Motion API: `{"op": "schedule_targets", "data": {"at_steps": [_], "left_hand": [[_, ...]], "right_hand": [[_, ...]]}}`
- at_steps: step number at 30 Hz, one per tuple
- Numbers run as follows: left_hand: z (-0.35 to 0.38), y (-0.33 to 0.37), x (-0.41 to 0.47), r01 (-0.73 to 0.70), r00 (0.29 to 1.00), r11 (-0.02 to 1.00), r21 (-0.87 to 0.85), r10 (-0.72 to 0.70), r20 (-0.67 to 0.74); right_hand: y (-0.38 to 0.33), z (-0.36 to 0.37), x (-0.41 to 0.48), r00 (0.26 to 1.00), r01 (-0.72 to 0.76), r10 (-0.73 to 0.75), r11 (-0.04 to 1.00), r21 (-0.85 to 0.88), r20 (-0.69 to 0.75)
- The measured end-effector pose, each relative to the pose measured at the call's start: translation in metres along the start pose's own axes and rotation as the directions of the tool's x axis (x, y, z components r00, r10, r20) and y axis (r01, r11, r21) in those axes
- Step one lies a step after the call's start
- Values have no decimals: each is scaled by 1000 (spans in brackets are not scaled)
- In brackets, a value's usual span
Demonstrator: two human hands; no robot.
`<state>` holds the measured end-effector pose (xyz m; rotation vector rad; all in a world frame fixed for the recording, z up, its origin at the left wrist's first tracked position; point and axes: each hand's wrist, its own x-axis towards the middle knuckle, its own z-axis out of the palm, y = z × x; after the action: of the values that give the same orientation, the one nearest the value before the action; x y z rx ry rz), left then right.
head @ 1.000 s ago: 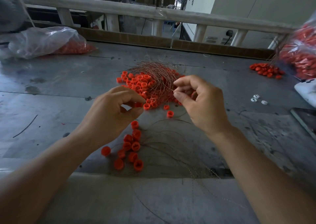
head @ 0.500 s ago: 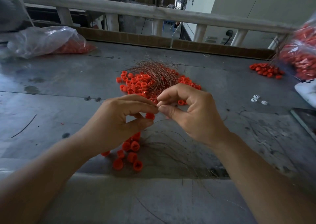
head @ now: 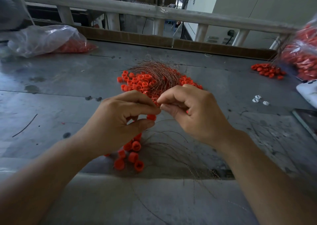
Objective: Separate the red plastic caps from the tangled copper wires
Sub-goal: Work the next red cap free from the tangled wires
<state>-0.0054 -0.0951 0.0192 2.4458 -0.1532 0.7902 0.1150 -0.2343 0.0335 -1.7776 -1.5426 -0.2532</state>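
A tangle of copper wires (head: 159, 73) lies on a heap of red plastic caps (head: 137, 83) in the middle of the grey table (head: 51, 96). My left hand (head: 118, 121) pinches a red cap (head: 151, 117) between thumb and fingers. My right hand (head: 193, 111) meets it fingertip to fingertip and pinches a thin copper wire there. Below my hands lie a small group of loose caps (head: 132, 154) and several freed wires (head: 175, 154) fanned toward the near edge.
A clear bag of red caps (head: 48, 39) lies at the back left. Another bag (head: 303, 56) and a small pile of caps (head: 267, 71) sit at the right. A white object (head: 308, 92), small white bits (head: 259, 100) and a dark flat item (head: 307, 120) lie along the right edge.
My hands came together from apart. The left hand now holds a red cap lifted off the pile, and the right fingertips closed on the wire beside it.
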Motion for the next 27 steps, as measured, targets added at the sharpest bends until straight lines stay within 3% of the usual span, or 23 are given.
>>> {"op": "schedule_targets", "data": {"at_steps": [3, 13, 21, 27], "left_hand": [[2, -1, -1, 6, 1000, 1000, 26, -6, 29], [0, -3, -2, 71, 997, 993, 93, -74, 28], [0, -4, -2, 117, 992, 988, 102, -121, 27], [1, -2, -2, 126, 991, 992, 23, -127, 40]], "right_hand": [[-1, 1, 1, 997, 82, -79, 983, -164, 22], [7, -6, -2, 985, -111, 126, 987, -119, 121], [9, -11, -3, 978, -44, 81, 980, -192, 192], [10, -10, -3, 972, -121, 159, 969, -214, 171]]}}
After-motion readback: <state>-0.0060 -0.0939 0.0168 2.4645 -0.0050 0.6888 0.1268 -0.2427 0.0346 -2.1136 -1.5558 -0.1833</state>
